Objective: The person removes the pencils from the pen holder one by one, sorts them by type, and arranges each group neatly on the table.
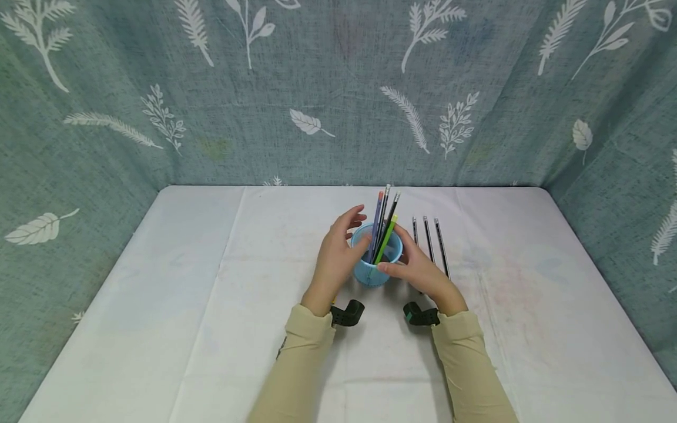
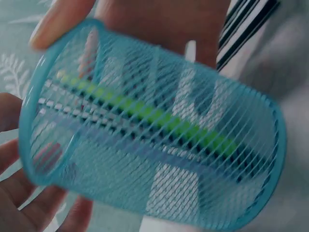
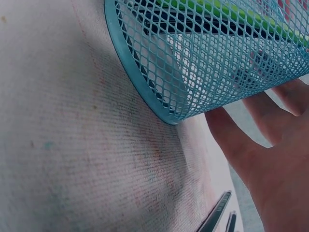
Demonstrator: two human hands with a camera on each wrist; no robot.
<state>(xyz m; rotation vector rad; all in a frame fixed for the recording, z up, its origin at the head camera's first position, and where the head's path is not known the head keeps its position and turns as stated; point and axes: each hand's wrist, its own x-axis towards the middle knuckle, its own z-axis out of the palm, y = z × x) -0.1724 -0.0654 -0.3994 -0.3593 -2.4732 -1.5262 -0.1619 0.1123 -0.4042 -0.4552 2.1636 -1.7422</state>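
A light blue mesh pencil cup (image 1: 372, 275) holds several pencils, among them a green pencil (image 1: 388, 235), a purple-blue pencil (image 1: 376, 220) and black ones. My right hand (image 1: 423, 271) grips the cup from the right, thumb at the near rim, fingers round the far side. On the left, my left hand (image 1: 338, 249) has its thumb over the rim beside the pencils, its fingers loosely extended beyond the cup. Whether that thumb touches a pencil, I cannot tell. In the left wrist view, the cup (image 2: 120, 188) appears tilted, with spread fingers (image 2: 43, 208) by its rim.
Three dark pencils (image 1: 441, 247) lie side by side on the white-covered table (image 1: 529, 341), just right of my right hand. A grey-green leaf-patterned curtain (image 1: 338, 153) stands behind the table and along both sides. Each wrist wears a black camera mount (image 1: 348, 314).
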